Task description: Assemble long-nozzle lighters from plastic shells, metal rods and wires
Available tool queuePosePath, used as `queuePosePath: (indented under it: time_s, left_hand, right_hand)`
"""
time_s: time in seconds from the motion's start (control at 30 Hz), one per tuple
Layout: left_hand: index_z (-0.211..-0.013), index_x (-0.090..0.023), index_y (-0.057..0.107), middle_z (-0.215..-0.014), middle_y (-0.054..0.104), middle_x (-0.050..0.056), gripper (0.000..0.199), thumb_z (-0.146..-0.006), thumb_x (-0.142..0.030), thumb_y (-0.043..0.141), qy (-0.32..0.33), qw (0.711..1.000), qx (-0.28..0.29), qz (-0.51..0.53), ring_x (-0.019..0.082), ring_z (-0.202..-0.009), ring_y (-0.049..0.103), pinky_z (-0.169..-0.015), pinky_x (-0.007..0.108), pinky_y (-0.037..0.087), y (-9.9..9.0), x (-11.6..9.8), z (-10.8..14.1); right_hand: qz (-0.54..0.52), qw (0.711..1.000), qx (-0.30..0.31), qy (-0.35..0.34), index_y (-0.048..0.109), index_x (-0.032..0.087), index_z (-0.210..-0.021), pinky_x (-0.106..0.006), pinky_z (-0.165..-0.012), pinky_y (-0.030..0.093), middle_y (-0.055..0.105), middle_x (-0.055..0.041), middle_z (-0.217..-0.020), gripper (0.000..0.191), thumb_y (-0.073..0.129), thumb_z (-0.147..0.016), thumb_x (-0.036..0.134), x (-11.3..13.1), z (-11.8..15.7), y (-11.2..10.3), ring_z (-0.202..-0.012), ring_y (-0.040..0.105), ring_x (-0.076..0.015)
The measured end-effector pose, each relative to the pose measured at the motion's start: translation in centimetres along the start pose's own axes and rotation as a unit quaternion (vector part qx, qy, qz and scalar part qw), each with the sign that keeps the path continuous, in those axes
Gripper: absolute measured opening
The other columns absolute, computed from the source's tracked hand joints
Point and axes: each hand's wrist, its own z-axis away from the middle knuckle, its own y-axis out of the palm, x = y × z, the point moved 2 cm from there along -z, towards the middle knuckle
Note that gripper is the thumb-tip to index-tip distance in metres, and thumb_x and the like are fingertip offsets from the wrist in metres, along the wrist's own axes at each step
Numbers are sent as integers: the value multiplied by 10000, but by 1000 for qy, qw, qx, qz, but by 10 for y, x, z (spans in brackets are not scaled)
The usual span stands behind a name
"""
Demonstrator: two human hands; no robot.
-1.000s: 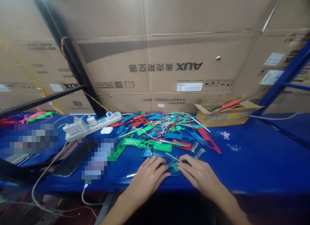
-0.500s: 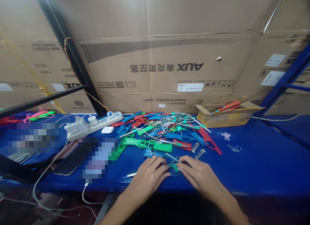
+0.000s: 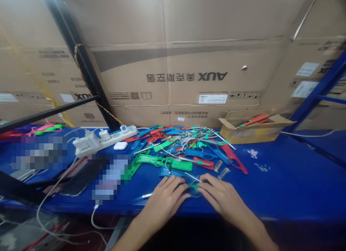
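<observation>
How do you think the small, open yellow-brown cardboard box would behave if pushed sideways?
The cardboard box would probably slide rather than roll, given its flat sides. Its thin walls may flex under a firm push. The red plastic handles poking above its rim might shift.

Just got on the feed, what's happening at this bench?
A person's left hand and right hand are working together on a small blue part with a green piece at the near edge of the blue table. Their fingers cover much of it, so the exact grip is hard to tell. Just beyond lies a pile of red, green and blue plastic pieces and metal rods. An open cardboard box holding red pieces stands at the back right.
</observation>
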Motion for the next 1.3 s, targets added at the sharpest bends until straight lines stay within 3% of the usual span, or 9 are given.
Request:
queuePosePath:
  time_s: [0.43, 0.63, 0.83, 0.93, 1.03, 1.17, 1.3]
  left_hand:
    - [-1117, -192, 652, -1086, 688, 65, 240, -1074, -368, 495, 4, 999, 23, -41, 243, -950, 637, -809, 375, 498, 2, 0, -1]
    - [-1160, -179, 639, -1115, 689, 81, 260, -1085, -352, 460, -5, 999, 9, -39, 258, -976, 630, -848, 400, 502, 3, 0, 0]
    - [-1190, -183, 638, -1187, 684, 91, 276, -1073, -380, 483, -26, 999, 22, -36, 288, -1065, 619, -911, 445, 509, -4, 1, -3]
    - [-1233, -185, 624, -1216, 678, 101, 301, -1084, -387, 457, -28, 999, 6, -30, 281, -1104, 611, -945, 443, 498, -7, 0, -3]
    - [-1268, -206, 599, -1249, 666, 90, 283, -1087, -374, 462, -36, 999, -7, 3, 265, -1132, 602, -962, 431, 485, -13, 2, -3]
    - [-1255, -240, 600, -1258, 652, 69, 224, -1074, -339, 513, -63, 997, -36, 23, 244, -1148, 602, -968, 409, 476, -32, 25, -15]
    - [-1197, -214, 612, -1187, 672, 69, 220, -1072, -365, 512, -69, 993, -91, 2, 239, -1140, 624, -991, 399, 481, -64, 71, -53]
  right_hand:
    - [1, 1000, -16, 7, 691, 215, -982, -284, -730, 562, 702, -75, -1066, 296, 418, -1085, 263, 0, 0, -4, -875, 716, -187]
    - [2, 999, -40, 4, 703, 214, -1092, -311, -782, 599, 723, -86, -1110, 286, 420, -1082, 252, 1, 0, -3, -942, 731, -206]
    - [-32, 984, -176, 24, 644, 250, -1333, -308, -919, 585, 687, -90, -1238, 337, 520, -1032, 160, -8, 4, -8, -1106, 703, -209]
    - [-78, 962, -250, 71, 638, 275, -1345, -309, -970, 563, 659, -85, -1247, 374, 528, -1020, 125, -15, 7, -14, -1150, 678, -205]
    - [-117, 951, -273, 88, 666, 295, -1295, -323, -1006, 546, 670, -67, -1216, 348, 545, -1014, 128, -19, 8, -16, -1146, 676, -204]
    - [-155, 941, -282, 108, 698, 309, -1240, -299, -910, 581, 692, -55, -1198, 319, 542, -1017, 142, -19, 9, -16, -1088, 697, -200]
    - [-215, 925, -282, 135, 716, 303, -1202, -262, -660, 580, 672, -65, -1211, 295, 502, -1039, 183, -19, 10, -17, -760, 681, -137]
